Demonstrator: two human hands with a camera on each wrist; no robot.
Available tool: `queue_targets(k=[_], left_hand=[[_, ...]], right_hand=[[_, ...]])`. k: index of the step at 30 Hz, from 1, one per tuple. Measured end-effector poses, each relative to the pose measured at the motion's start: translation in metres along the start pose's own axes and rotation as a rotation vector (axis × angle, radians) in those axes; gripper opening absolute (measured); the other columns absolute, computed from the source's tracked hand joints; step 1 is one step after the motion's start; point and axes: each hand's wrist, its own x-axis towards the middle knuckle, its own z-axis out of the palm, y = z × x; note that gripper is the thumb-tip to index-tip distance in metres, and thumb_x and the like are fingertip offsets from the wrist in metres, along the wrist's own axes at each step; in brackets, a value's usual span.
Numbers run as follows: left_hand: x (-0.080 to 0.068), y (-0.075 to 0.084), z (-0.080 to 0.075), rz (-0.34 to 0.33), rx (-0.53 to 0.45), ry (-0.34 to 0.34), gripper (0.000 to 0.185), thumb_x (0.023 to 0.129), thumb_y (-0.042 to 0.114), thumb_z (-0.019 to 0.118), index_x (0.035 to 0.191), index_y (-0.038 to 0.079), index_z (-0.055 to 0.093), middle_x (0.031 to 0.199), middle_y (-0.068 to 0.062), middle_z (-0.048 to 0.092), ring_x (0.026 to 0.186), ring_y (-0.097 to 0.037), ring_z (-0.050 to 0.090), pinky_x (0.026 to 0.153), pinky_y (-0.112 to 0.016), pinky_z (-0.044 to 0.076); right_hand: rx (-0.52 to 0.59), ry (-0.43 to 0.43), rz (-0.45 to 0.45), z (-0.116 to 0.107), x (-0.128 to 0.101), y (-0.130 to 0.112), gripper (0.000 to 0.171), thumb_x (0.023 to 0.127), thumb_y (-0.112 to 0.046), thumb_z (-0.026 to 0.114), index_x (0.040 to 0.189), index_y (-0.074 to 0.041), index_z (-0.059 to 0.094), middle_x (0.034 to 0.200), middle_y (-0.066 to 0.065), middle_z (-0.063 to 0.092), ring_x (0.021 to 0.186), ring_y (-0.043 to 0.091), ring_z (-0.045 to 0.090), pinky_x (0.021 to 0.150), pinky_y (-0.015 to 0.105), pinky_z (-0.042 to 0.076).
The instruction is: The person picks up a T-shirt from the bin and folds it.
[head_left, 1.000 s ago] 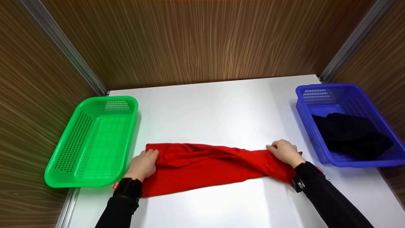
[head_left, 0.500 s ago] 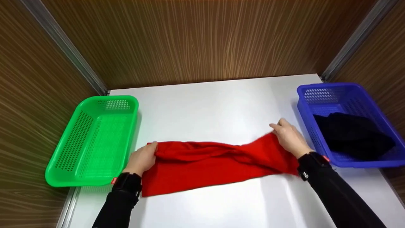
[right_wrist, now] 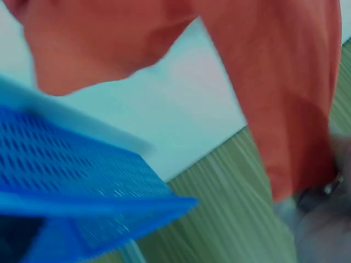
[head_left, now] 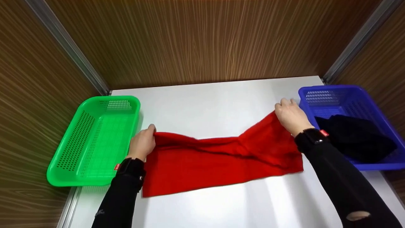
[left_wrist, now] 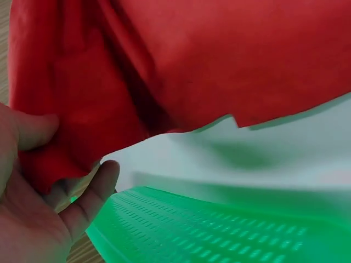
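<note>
A red cloth [head_left: 218, 158] lies stretched across the white table [head_left: 208, 101]. My left hand [head_left: 143, 143] grips its left top corner beside the green basket [head_left: 91, 139]; in the left wrist view the thumb and fingers [left_wrist: 90, 194] pinch the red cloth [left_wrist: 181, 66]. My right hand [head_left: 292, 117] holds the right top corner, lifted off the table, next to the blue basket [head_left: 345, 104]. The right wrist view is blurred and shows red cloth [right_wrist: 285, 98] hanging over the blue basket [right_wrist: 71, 181].
A black garment [head_left: 354, 137] lies in the blue basket at the right edge. The green basket holds nothing and overhangs the table's left edge. Wood-grain walls [head_left: 202, 41] close in the back and both sides.
Both hands have moved away from me, pulling the cloth's upper edge back. The right hand rose and went further, lifting its corner toward the blue basket. The cloth has spread wider.
</note>
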Motion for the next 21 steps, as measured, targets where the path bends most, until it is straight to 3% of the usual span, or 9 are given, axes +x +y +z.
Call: queue_targets(k=[4,9,12,17,21], left_hand=[[0.007,0.002,-0.005,-0.04,-0.008,0.044,0.014,0.096,0.002,0.055,0.108,0.003,0.061,0.102,-0.024,0.072,0.089,-0.048,0.068,0.068,-0.061,0.053],[0.018,0.004,-0.012,-0.092,-0.007,0.1,0.013,0.1,0.008,0.056,0.108,0.001,0.063,0.103,-0.027,0.07,0.092,-0.049,0.067,0.07,-0.063,0.053],[0.026,0.004,-0.018,-0.12,-0.017,0.138,0.015,0.101,0.01,0.056,0.11,0.001,0.066,0.105,-0.026,0.071,0.096,-0.048,0.067,0.074,-0.063,0.054],[0.035,0.003,-0.029,-0.155,-0.053,0.225,0.021,0.1,0.008,0.057,0.113,0.001,0.072,0.112,-0.023,0.072,0.104,-0.046,0.066,0.082,-0.061,0.053],[0.038,0.001,-0.033,-0.185,-0.08,0.254,0.024,0.1,0.007,0.057,0.116,0.001,0.074,0.114,-0.023,0.071,0.109,-0.045,0.065,0.087,-0.059,0.053]], right_hand=[[-0.073,0.065,0.071,-0.008,0.02,0.001,0.014,0.09,0.013,0.044,0.086,0.012,0.057,0.078,0.03,0.059,0.077,0.051,0.063,0.105,0.066,0.037],[0.09,0.231,0.207,-0.019,0.041,0.005,0.017,0.093,0.013,0.047,0.105,0.009,0.058,0.08,0.031,0.065,0.073,0.05,0.065,0.114,0.061,0.033],[0.167,0.315,0.263,-0.029,0.053,0.005,0.02,0.098,0.008,0.052,0.115,0.008,0.063,0.091,0.03,0.07,0.08,0.048,0.068,0.115,0.057,0.033],[0.205,0.458,0.29,-0.042,0.073,-0.001,0.016,0.102,0.0,0.054,0.109,0.007,0.067,0.098,0.027,0.073,0.09,0.045,0.069,0.119,0.053,0.03],[0.215,0.53,0.247,-0.048,0.086,-0.005,0.017,0.104,-0.002,0.053,0.109,0.005,0.067,0.102,0.024,0.073,0.097,0.042,0.07,0.121,0.05,0.028]])
